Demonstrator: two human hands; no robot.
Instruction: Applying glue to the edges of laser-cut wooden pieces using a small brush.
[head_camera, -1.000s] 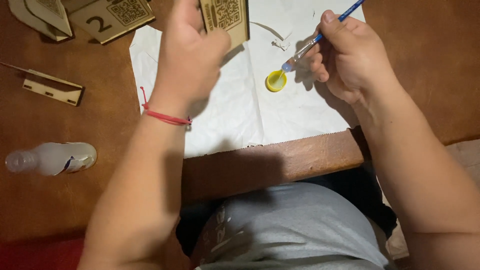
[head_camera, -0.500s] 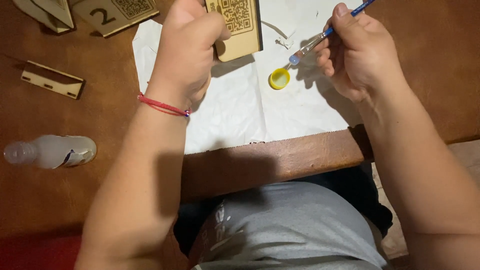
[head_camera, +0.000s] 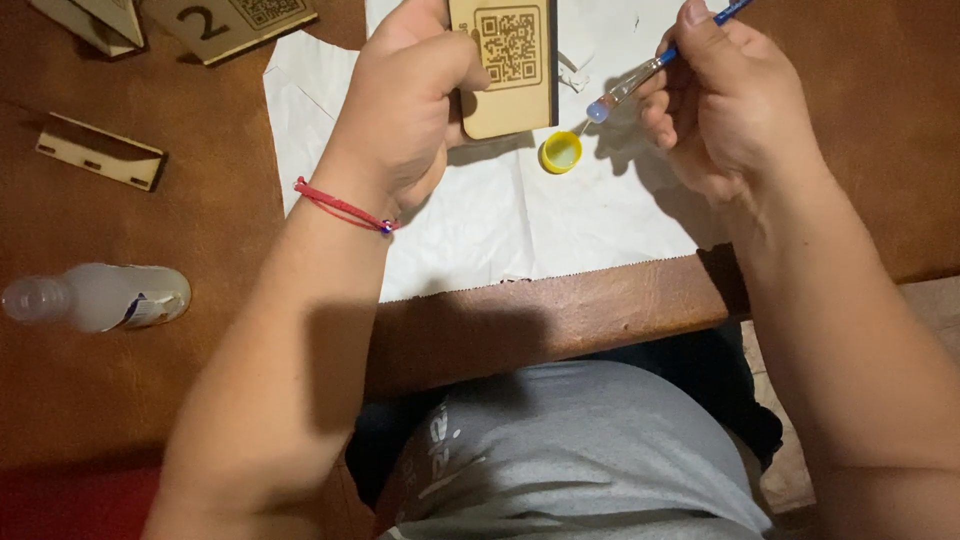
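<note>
Head view: desk, far edge
Left hand (head_camera: 410, 110): fingers closed round wooden plaque (head_camera: 503, 68)
Right hand (head_camera: 735, 100): pinching blue brush (head_camera: 650, 68), tip possibly wet, above yellow cap (head_camera: 560, 152)
Paper sheet (head_camera: 520, 220): under both

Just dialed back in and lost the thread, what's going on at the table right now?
A person sits at a brown table with white paper spread on it. The left hand grips a flat wooden plaque with an engraved square code pattern, held above the paper. The right hand holds a blue-handled brush, its tip just above a small yellow cap on the paper. A clear plastic bottle lies on its side at left, with more wooden pieces further back.
</note>
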